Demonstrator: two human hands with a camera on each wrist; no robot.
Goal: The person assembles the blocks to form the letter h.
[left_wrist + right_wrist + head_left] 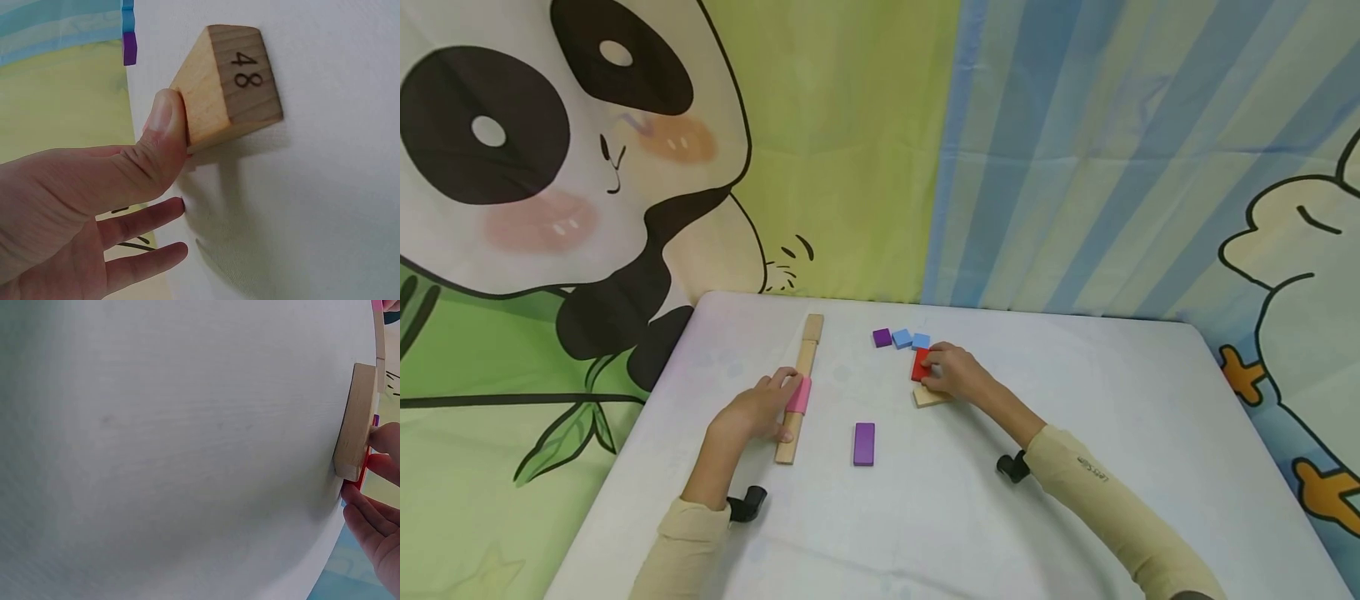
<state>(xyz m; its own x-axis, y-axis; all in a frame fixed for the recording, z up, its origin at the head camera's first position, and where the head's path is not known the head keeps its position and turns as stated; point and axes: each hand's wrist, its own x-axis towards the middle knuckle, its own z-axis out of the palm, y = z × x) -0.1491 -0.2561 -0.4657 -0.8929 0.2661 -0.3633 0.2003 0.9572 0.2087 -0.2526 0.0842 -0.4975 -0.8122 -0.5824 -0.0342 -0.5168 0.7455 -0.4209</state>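
- Left hand [758,411]: spreading thumb and fingers along the row's left side, thumb touching a near wooden block [786,446] showing 4 and 8 on its end.
- Pink block [800,397]: showing between the near wooden block and a middle wooden block [806,358]; a far wooden block [813,327] extending the row.
- Right hand [958,372]: pinching a red block [920,367], a loose wooden block [929,397] lying just nearer.
- Small purple block [882,337], two blue blocks [902,338]: lying beyond.
- Purple block [864,444]: lying apart on the white bench [1075,375], between the hands.
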